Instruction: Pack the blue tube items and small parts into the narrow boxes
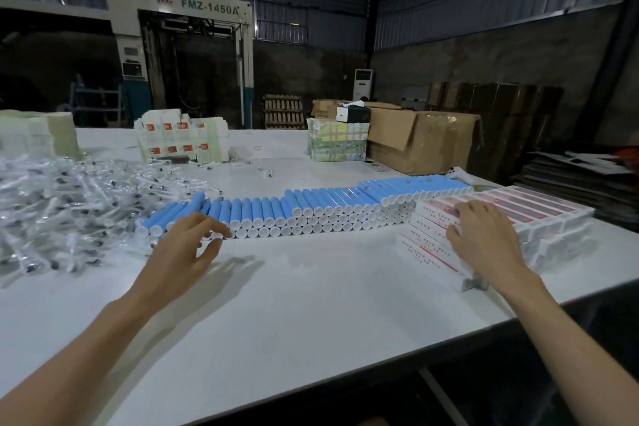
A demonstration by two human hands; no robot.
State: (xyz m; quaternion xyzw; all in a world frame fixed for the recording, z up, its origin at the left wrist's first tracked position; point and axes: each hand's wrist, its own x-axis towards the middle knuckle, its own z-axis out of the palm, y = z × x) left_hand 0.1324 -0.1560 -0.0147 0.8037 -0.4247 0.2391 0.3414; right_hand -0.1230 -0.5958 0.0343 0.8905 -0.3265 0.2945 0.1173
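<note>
Table (311,304): left grip (186,245) spread at blue tubes (311,204), right grip (484,232) on boxes (539,207), closure unclear

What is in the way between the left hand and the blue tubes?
Nothing visible. The left hand is right at the white caps of the blue tubes, at the left end of the row, with only bare table under it.

Two hands: the left hand (193,242) and the right hand (484,232). Blue tubes (311,204) number several dozen, the small parts (69,197) beyond counting. One open cardboard carton (425,145); three bundles of flat printed cartons (181,140) — narrow boxes (518,207) uncounted.
</note>
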